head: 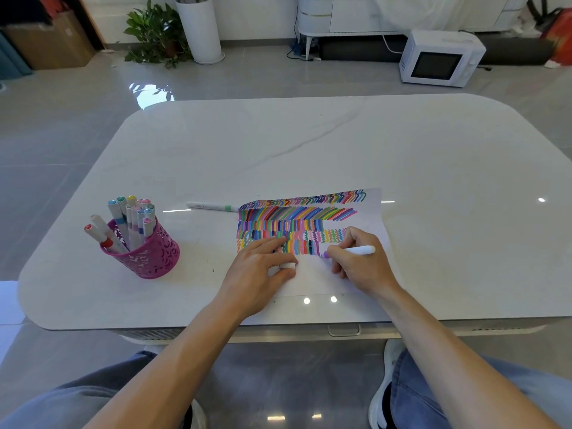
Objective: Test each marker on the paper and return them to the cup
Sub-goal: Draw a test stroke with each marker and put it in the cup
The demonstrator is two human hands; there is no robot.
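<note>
A white sheet of paper (312, 275), covered in rows of coloured strokes, lies on the white table (309, 144). My right hand (360, 261) grips a purple marker (360, 250) with its tip on the paper at the end of the lowest row. My left hand (263, 267) rests on the paper's left part and holds a white marker cap (288, 265) between thumb and fingers. A pink perforated cup (148, 255) with several markers stands at the left. One capped marker with a green band (212, 206) lies on the table beyond the paper's far left corner.
The table's front edge runs just below my wrists, with a drawer handle (344, 330) under it. My knees and shoes show under the table. On the floor beyond are a white microwave (439, 58), a potted plant (154, 34) and a white cabinet (340, 17).
</note>
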